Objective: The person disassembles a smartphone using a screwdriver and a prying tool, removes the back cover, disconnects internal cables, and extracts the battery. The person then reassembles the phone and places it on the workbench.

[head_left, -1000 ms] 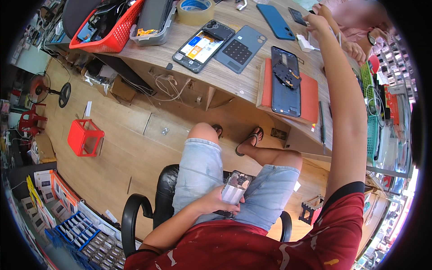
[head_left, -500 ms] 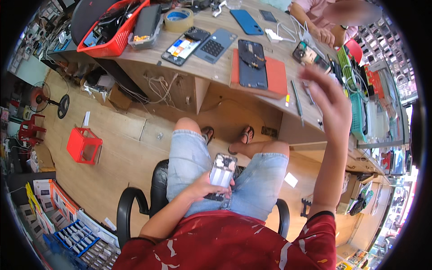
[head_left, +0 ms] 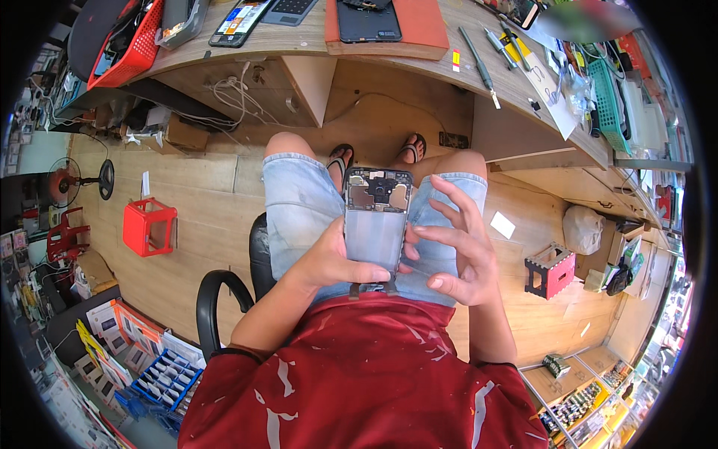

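My left hand [head_left: 327, 258] grips an opened smartphone [head_left: 376, 233] over my lap, thumb across its lower end. The phone's inside faces up: circuit parts and a camera block at the top, a pale battery-like area below. Two short dark strips hang at its bottom edge. Close to the phone's right side is my right hand [head_left: 465, 258], its fingers spread and nothing in them.
On the desk ahead, a dark phone part [head_left: 368, 24] lies on an orange slab [head_left: 422, 34]. A pen-like tool [head_left: 479, 58] lies to its right, a red basket [head_left: 136, 45] to the far left. A red stool [head_left: 149, 226] stands on the floor at left, a folding stool [head_left: 552, 269] at right.
My right hand has come down from above the desk's right side to beside the phone. The phone, in my left hand, has been raised. The view has tilted down toward my lap.
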The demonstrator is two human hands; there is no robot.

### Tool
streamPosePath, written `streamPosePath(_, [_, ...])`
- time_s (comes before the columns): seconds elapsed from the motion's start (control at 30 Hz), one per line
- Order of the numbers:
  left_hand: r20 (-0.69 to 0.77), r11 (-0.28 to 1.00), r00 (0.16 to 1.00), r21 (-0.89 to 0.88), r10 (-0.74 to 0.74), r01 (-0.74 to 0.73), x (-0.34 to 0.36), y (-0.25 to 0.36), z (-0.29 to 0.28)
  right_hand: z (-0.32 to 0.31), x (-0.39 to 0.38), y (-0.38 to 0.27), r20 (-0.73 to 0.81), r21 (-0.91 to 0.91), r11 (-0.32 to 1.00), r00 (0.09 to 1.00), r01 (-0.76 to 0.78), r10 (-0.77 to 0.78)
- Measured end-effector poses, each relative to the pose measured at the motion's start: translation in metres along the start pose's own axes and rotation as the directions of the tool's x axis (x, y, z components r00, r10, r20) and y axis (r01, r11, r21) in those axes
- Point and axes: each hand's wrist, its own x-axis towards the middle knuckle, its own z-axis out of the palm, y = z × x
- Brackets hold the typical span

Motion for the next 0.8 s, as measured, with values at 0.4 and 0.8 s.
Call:
streamPosePath(0.4, [-0.270,0.998,0.963,0.053,-0.019,0.035,-0.009,-0.012,0.017,0.035,0.007,-0.008,-0.070,0.499,0.752,0.845,-0.430,0.529])
streamPosePath(0.8, [-0.227,0.940,0.971,0.341,0.078,0.004,-0.008,-0.003,0.008,0.028,0.019,0.001,0.097,0.389,0.738,0.822,-0.551,0.562])
